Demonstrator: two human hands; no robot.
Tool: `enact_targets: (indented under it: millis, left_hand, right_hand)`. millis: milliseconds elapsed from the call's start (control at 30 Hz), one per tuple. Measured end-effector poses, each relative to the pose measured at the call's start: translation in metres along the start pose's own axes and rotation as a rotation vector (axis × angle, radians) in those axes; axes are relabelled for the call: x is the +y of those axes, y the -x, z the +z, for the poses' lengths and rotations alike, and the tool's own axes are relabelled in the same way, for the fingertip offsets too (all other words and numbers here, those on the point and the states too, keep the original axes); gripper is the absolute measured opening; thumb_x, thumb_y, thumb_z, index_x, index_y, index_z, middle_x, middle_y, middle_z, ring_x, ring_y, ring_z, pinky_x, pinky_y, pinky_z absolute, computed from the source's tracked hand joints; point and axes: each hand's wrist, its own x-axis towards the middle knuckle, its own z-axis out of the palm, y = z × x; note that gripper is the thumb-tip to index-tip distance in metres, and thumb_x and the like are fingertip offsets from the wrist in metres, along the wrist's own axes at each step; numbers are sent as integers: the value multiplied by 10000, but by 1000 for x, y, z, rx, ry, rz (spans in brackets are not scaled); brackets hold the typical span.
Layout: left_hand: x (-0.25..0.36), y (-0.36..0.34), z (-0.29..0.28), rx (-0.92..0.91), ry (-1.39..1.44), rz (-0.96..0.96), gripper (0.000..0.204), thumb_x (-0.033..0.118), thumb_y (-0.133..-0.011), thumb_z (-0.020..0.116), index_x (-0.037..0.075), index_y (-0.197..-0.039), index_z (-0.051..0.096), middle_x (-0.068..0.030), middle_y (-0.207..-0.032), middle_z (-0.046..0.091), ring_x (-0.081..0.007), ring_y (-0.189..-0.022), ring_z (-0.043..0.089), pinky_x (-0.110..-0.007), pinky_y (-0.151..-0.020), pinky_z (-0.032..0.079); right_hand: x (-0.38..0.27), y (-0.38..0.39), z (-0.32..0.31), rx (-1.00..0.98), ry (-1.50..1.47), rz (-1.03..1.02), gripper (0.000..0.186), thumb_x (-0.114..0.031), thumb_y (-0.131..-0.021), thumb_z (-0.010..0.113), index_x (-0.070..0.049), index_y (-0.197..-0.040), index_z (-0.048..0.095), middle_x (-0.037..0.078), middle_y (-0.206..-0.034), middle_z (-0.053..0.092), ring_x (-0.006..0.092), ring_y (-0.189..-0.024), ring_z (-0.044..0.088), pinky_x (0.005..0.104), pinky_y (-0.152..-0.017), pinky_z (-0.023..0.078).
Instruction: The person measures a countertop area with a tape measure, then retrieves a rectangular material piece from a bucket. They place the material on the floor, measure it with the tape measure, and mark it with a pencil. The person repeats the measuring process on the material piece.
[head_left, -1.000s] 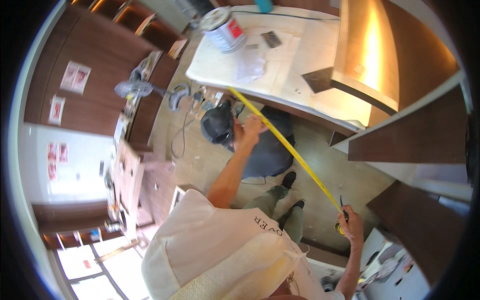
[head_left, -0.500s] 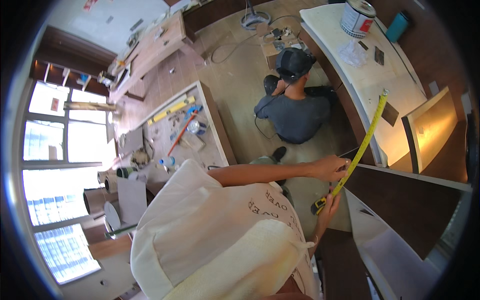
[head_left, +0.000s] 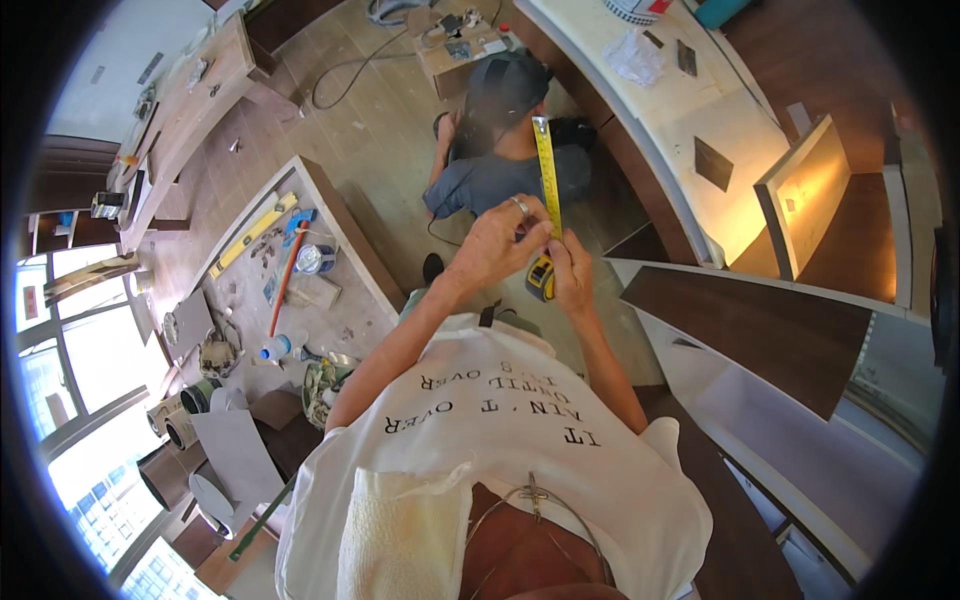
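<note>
A tape measure is between my hands in front of my body, its yellow blade partly out and its free end pointing away from me. The black-and-yellow case lies against my right hand, whose fingers are closed at the case and the lower blade. My left hand, with a ring on one finger, pinches the blade just above that. Beyond the blade's tip a co-worker in a dark cap and grey shirt crouches on the floor, back toward me.
A white counter curves along the right, beside a lit wooden shelf unit and a dark panel. To the left, a low walled platform holds a yellow level, a red tool and a bottle. A wooden bench stands farther left.
My hands and the tape measure have swung from the right to the middle, away from the counter. Less blade shows, and my body and view have turned. The co-worker still crouches.
</note>
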Motion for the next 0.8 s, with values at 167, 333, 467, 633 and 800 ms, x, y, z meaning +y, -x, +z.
enact_targets:
  millis: [167,333,467,633,800]
  left_hand:
    - [-25,20,-75,70,126,-179,217,224,-937,605,26,-1021,575,-111,-847,636,-203,-774,642,-332,-722,519]
    - [-56,18,-144,157,151,-117,333,301,-937,614,24,-1108,543,-142,-937,631,-222,-873,656,-343,-766,520]
    - [-87,15,-202,325,287,-143,396,335,-951,593,10,-1163,514,-146,-1037,618,-217,-947,640,-339,-813,514]
    - [-105,17,-241,601,413,-165,446,397,-1006,483,4,-1214,526,-107,-1160,551,-157,-1098,514,-290,-931,427]
    - [-97,26,-275,918,780,-280,528,463,-1025,370,18,-1296,459,-105,-1233,518,-184,-1148,492,-295,-981,391]
  right_hand:
    - [-25,-23,96,64,-139,-61,280,-206,-991,443,7,-1091,595,78,-983,608,156,-908,568,295,-806,448]
    - [-54,-69,176,0,-177,-91,336,-237,-1013,406,38,-1099,580,112,-1060,607,188,-975,580,321,-840,458]
    - [-71,-126,237,-73,-242,-36,344,-249,-1014,415,41,-1097,579,126,-1047,606,199,-962,587,333,-824,465]
    - [-101,-177,302,-248,-80,-201,378,-275,-1005,428,58,-1108,575,142,-1063,600,223,-934,589,331,-825,474]
    - [-128,-209,363,-568,91,-365,373,-259,-994,407,54,-1024,608,165,-972,615,270,-912,593,378,-836,459]
